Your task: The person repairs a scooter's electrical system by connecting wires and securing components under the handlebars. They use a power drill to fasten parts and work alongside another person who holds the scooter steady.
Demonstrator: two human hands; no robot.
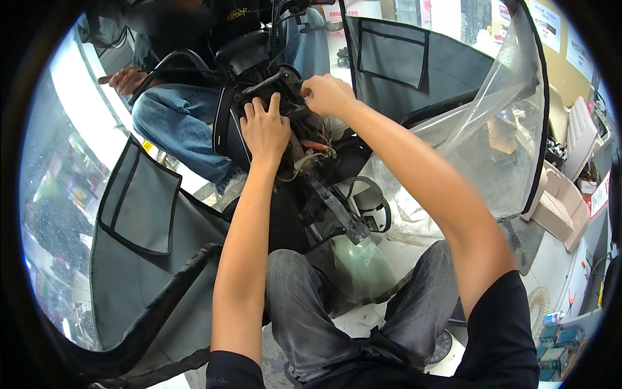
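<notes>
Scooter front panel [243,113]: a black housing with its cover off, sat in the upper middle of the frame, between the person's two hands.
Wiring [310,150]: loose orange and pale wires hung out of the opened housing just below the hands, at the centre of the frame.
Left hand [264,127]: lay flat on the black panel, fingers [275,104] spread and pressing on its upper edge, not closed round anything.
Right hand [327,94]: was curled at the top right of the housing, fingers clenched on a small part inside; what that part was could not be told.
Black bracket [337,207]: a bare metal strut ran down and to the right from the wiring toward the person's knees.
Rain cover [139,214]: grey fabric panels with black edging spread across the lower left and upper right, with a clear plastic sheet [492,129] on the right.
Other person [178,123]: sat in blue jeans at the upper left, one hand [126,80] resting near the knee, well apart from the housing.
Cartons [560,207]: pale boxes stood at the right edge.
</notes>
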